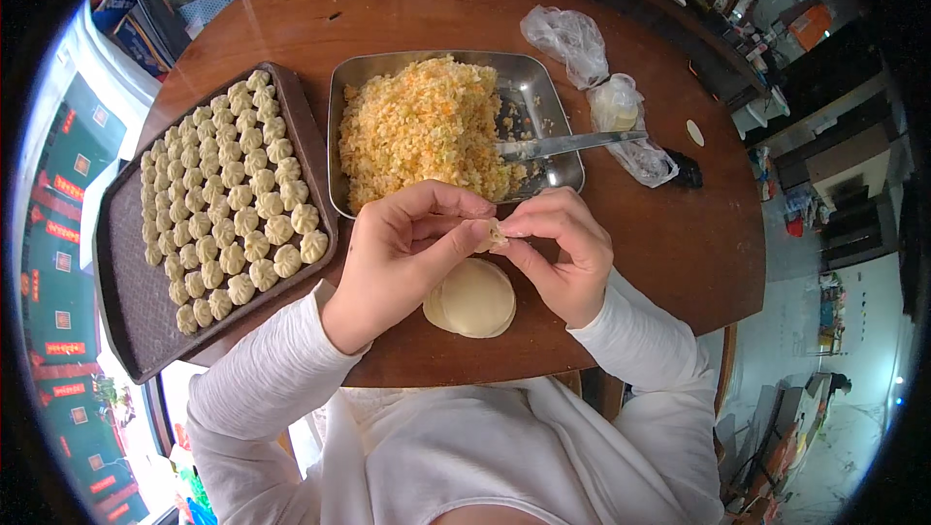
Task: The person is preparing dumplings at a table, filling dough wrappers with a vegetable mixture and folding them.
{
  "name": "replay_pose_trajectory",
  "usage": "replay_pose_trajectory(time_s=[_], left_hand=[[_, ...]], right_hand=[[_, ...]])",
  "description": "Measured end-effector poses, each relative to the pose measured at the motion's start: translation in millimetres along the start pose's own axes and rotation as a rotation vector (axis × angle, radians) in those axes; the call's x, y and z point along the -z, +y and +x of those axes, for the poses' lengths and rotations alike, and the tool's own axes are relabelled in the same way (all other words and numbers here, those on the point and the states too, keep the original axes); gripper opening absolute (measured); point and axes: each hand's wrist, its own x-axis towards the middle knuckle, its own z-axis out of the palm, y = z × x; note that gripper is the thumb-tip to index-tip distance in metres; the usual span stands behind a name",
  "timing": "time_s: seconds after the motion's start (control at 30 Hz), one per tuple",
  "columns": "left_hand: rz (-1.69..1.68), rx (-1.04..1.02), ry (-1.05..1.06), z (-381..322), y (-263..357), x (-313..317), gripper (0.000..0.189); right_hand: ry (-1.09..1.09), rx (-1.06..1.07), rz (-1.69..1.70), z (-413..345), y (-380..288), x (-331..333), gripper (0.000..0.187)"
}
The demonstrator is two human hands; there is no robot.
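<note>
Between the fingertips of my left hand (411, 256) and my right hand (567, 252) is a small dough dumpling (496, 235), pinched from both sides and mostly hidden by the fingers. A stack of round dough wrappers (473, 299) lies on the table just below my hands. Beyond them stands a metal tray (553, 99) with a heap of chopped filling (422, 125); a flat metal spatula or knife (574, 145) rests in it, its end over the tray's right rim. Rows of pleated dumplings (240, 198) sit on a dark baking tray (127, 292) to the left.
The wooden table (654, 249) has a curved far edge. At the back right lie a crumpled clear plastic bag (566, 41), another bag (618, 114) with something pale inside, a black item (686, 169) and a small white oval piece (694, 133).
</note>
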Motion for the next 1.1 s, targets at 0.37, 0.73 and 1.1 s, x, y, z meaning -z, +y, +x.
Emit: replay_pose_trajectory(time_s=[0.37, 0.73, 1.1], left_hand=[[-0.107, -0.032, 0.028, 0.9, -3.4, 0.6, 0.014], [-0.033, -0.045, -0.02, 1.6, -6.3, 1.9, 0.01], [-0.021, -0.022, -0.015, 1.1, -4.9, 0.7, 0.009]], right_hand=[[0.014, 0.017, -0.05, 2.7, -2.7, 1.5, 0.019], [-0.022, 0.025, -0.027, 2.8, -0.1, 0.9, 0.022], [0.007, -0.039, 0.047, -0.8, 4.7, -1.1, 0.032]])
